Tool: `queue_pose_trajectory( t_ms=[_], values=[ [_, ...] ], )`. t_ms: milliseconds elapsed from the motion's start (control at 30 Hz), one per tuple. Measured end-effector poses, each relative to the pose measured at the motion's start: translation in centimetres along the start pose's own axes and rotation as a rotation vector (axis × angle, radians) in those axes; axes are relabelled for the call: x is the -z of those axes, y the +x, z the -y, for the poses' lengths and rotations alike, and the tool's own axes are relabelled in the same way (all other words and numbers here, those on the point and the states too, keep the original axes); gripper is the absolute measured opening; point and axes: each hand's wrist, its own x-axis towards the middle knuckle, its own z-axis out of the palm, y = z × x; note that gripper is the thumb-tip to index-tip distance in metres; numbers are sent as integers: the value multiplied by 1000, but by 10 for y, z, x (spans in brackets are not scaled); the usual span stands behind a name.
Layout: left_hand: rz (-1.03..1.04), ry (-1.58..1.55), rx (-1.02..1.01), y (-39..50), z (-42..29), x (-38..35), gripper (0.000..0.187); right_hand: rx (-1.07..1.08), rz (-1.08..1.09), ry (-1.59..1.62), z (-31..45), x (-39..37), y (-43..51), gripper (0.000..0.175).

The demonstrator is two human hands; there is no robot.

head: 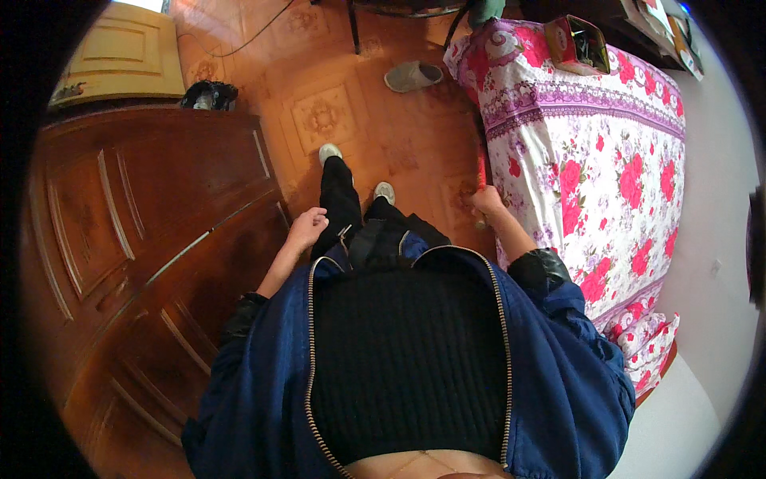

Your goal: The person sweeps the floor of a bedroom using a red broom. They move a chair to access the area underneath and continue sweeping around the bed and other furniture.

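Beside the bed, my right hand (488, 200) is closed around a slim stick-like tool with a red section (481, 164). A pale, rounded end shows just below the fist; the tool's far end is too dark to make out. My left hand (309, 225) hangs by my left thigh, near the dark wooden wardrobe (197, 155). Its fingers are loosely curled, and nothing shows in them. Between the hands are my black-trousered legs and light shoes (383, 193) on the orange patterned floor (323, 117).
The bed on the right has a floral sheet (622, 132), with an open box (577, 48) on it. A grey slipper (413, 76) lies on the floor ahead. A cable (239, 49) runs at upper left, near a black bag (209, 96) and a yellow door (122, 51).
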Motion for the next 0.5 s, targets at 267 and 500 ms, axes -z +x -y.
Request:
queue_pose_trajectory(
  t_ms=[267, 500],
  values=[
    [55, 81, -60, 66, -22, 79, 33, 178, 287, 281, 83, -14, -78, 41],
    [-6, 136, -80, 116, -50, 186, 31, 60, 504, 791, 180, 16, -135, 43]
  ],
)
